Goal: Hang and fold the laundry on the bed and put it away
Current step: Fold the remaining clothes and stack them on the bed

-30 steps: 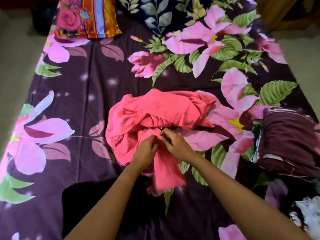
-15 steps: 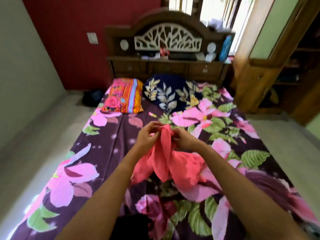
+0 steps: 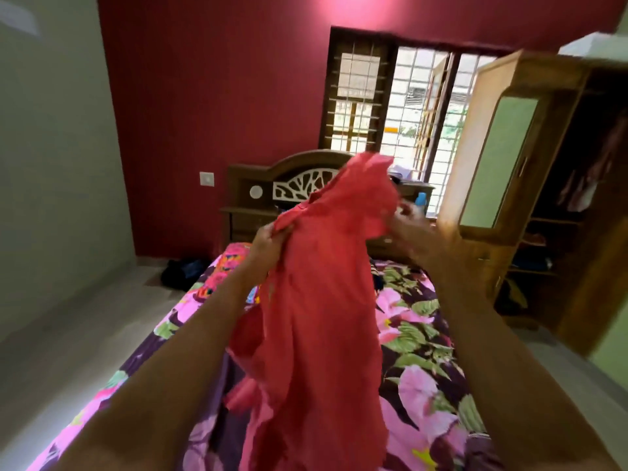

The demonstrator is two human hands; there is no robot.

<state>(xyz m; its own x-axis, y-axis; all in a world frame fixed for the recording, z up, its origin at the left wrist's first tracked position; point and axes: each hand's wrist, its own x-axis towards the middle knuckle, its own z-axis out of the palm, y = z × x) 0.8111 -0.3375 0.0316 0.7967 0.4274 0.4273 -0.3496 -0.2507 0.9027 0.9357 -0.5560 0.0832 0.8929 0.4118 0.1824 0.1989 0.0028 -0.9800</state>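
Note:
A coral-pink garment (image 3: 319, 300) hangs in the air in front of me, lifted off the floral bedsheet (image 3: 421, 351). My left hand (image 3: 268, 246) grips its upper left edge near the collar. My right hand (image 3: 407, 232) is blurred by motion at the garment's upper right edge, fingers curled into the cloth. The garment drapes down between my forearms and hides the middle of the bed.
The wooden headboard (image 3: 258, 192) stands against the red wall under a barred window (image 3: 401, 107). An open wooden wardrobe (image 3: 509, 158) with shelves and hanging clothes is on the right. A dark bag (image 3: 183, 270) lies on the floor left of the bed.
Both hands rose from the bed, lifting the pink garment up to chest height; it now hangs open between them. My view tilted up from the bed to the room.

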